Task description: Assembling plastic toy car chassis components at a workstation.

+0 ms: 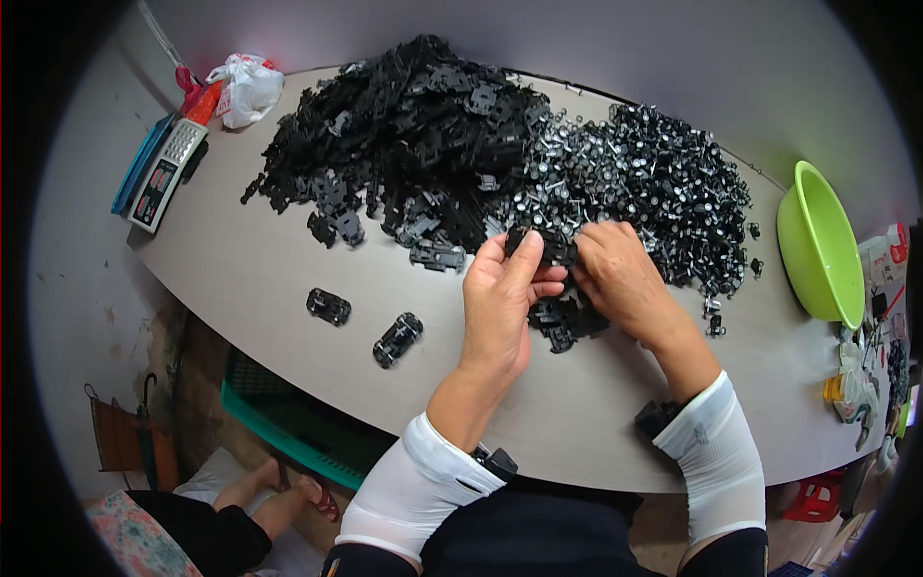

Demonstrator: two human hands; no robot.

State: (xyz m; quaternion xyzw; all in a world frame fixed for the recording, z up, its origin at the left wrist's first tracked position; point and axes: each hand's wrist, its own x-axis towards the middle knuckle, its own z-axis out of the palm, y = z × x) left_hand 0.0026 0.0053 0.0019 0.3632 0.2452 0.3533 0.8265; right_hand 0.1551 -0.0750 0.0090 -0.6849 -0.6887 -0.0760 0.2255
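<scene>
My left hand and my right hand meet over the table and together hold a small black plastic toy-car chassis between their fingertips. Just below the hands lies a small cluster of black parts. Behind them rises a big heap of black chassis pieces, with a heap of wheel-and-axle sets to its right. Two assembled black pieces rest apart on the table to the left of my left hand.
A lime green basin sits at the table's right. A calculator and a white plastic bag lie at the far left corner. A teal crate stands under the table edge. Someone's bare feet show at the lower left.
</scene>
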